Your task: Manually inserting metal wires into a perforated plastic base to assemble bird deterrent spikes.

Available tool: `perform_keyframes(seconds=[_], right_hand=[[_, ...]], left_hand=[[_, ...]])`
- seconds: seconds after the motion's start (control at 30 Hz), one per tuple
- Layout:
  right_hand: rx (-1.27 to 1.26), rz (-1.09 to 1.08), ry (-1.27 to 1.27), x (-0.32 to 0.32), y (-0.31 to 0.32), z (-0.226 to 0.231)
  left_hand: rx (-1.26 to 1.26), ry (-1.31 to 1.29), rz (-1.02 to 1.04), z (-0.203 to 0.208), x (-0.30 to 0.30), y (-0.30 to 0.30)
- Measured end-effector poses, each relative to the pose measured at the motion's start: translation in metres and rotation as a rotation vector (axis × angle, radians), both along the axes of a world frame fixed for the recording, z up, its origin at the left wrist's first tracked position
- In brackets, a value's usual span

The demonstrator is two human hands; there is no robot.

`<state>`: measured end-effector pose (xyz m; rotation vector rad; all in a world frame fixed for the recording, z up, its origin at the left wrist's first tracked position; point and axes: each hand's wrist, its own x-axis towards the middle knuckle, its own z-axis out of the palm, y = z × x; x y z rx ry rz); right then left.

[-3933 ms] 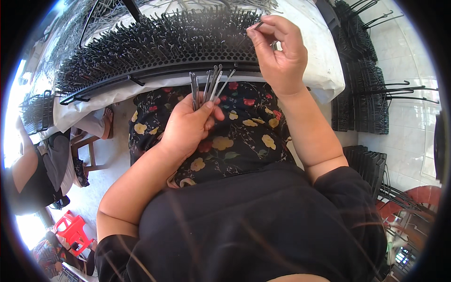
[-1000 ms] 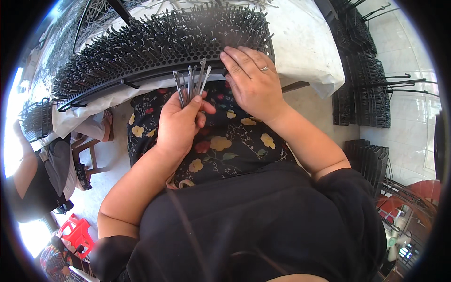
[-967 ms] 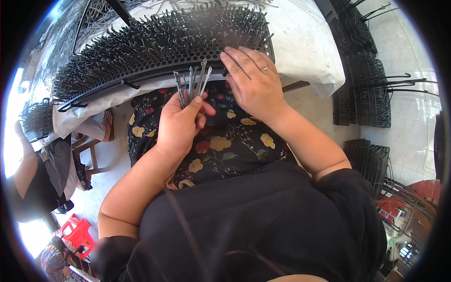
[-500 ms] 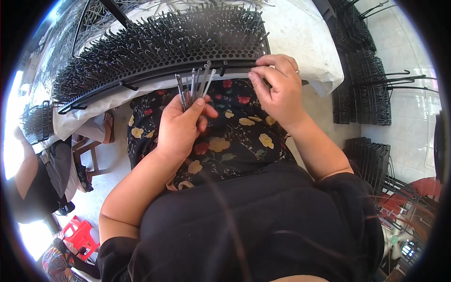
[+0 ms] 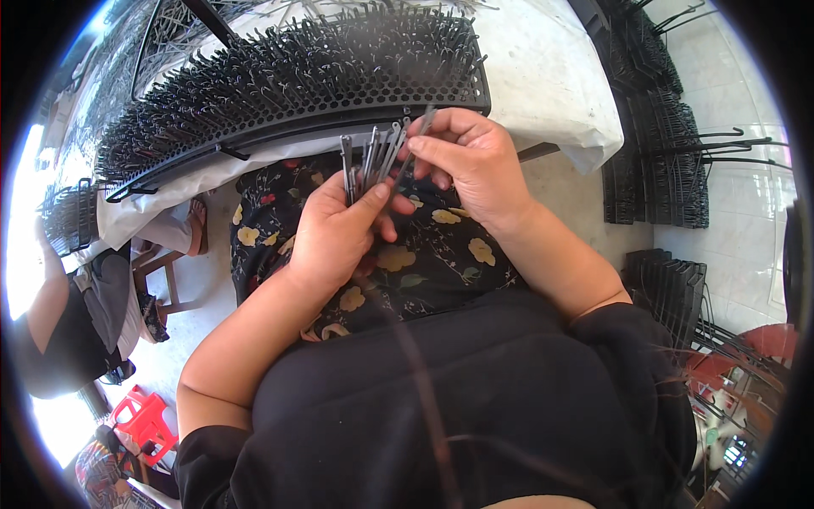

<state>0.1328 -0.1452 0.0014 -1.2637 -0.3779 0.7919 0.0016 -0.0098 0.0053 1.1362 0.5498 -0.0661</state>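
Note:
My left hand is closed around a small bunch of thin grey metal rods. Their upper ends, some with small flattened or looped tips, fan out above the thumb. My right hand is up against the bunch, thumb and forefinger pinching one dark thin rod that slants beside the others. Its lower end reaches the left fingers. Just beyond both hands stands a black perforated rack, its holes packed with upright black hooked rods.
White sheeting covers the table under the rack. Loose rods lie behind it. Stacked black wire racks line the right side. Another person's leg and a red plastic stool are at left.
My right hand has left the rack's front right corner, moved left to the bunch, and now pinches one rod. My left hand has shifted slightly right.

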Motion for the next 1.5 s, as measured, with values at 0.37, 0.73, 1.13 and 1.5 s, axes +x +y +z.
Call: perform_keyframes(seconds=[0.37, 0.73, 1.13, 1.5], right_hand=[[-0.026, -0.074, -0.162, 0.000, 0.004, 0.003], [0.224, -0.597, -1.458, 0.070, 0.025, -0.005], [-0.155, -0.613, -1.744, 0.060, 0.013, 0.005], [-0.014, 0.069, -0.045, 0.006, 0.007, 0.010]], left_hand=[[0.030, 0.040, 0.008, -0.008, -0.001, 0.006], [0.076, 0.034, 0.030, -0.010, -0.001, 0.007], [0.012, 0.009, 0.051, -0.010, 0.000, 0.007], [-0.112, -0.105, 0.022, -0.010, -0.004, 0.003]])
